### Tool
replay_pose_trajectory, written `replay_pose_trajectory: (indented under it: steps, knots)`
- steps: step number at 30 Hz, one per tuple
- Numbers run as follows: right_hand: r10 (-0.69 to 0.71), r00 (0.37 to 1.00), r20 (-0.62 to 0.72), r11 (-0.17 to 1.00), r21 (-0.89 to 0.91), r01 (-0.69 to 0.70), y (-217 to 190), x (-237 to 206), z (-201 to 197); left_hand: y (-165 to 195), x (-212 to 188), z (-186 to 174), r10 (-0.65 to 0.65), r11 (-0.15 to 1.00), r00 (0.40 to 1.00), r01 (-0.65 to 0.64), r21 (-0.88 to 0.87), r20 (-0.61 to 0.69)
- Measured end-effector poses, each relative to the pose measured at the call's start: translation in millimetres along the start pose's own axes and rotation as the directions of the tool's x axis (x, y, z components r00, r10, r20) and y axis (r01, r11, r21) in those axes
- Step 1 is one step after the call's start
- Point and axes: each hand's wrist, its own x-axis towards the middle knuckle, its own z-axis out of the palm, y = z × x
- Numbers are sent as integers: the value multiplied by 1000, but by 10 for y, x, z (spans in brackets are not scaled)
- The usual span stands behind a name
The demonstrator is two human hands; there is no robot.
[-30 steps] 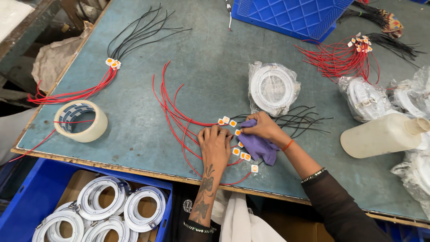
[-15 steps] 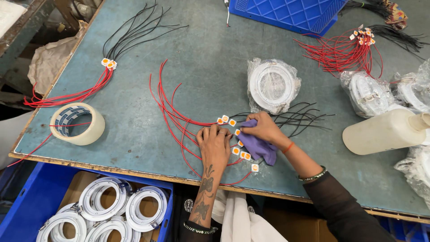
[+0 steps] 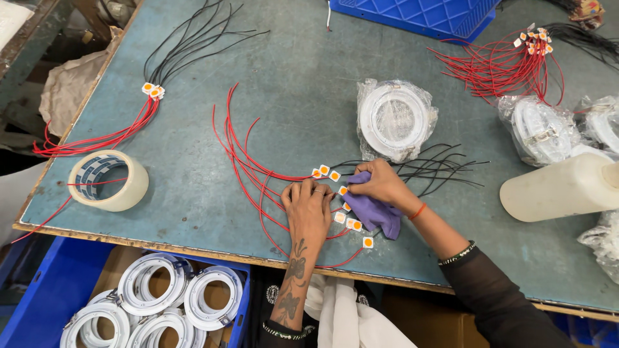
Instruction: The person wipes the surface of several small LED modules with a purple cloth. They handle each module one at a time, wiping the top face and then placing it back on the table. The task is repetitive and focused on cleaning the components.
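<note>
Several small white LED chips [image 3: 353, 224] on red wires lie near the table [image 3: 193, 212] edge; left hand [image 3: 308, 205] presses flat, fingers together, right hand [image 3: 382, 185] fingers clamped on purple cloth [image 3: 371, 209], wiping; next chip needs steadying.

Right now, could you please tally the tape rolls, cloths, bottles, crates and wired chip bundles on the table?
Tape roll: 1
Purple cloth: 1
White bottle: 1
Blue crate: 1
Wired chip bundles: 3
Total: 7
</note>
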Motion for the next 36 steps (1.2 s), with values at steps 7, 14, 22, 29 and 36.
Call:
replay_pose_trajectory:
  steps: [7,14,22,29,36]
  knots:
    - [38,988,-150,989,-136,-59,-10,9,117,-37,5,9,14,1000,1000,-14,1,-12]
    - [33,994,-101,950,313,0,250,97,87,-72,29,25,61,998,998,-61,33,-14]
    - [1,998,-63,950,311,19,144,77,60,-86,9,33,88,992,996,-88,94,3]
    - [-209,977,-48,976,-71,205,-127,111,-101,-101,8,39,88,993,996,-88,76,8]
    - [-237,971,-30,961,-155,230,-69,343,58,-76,14,20,76,995,997,-76,63,1]
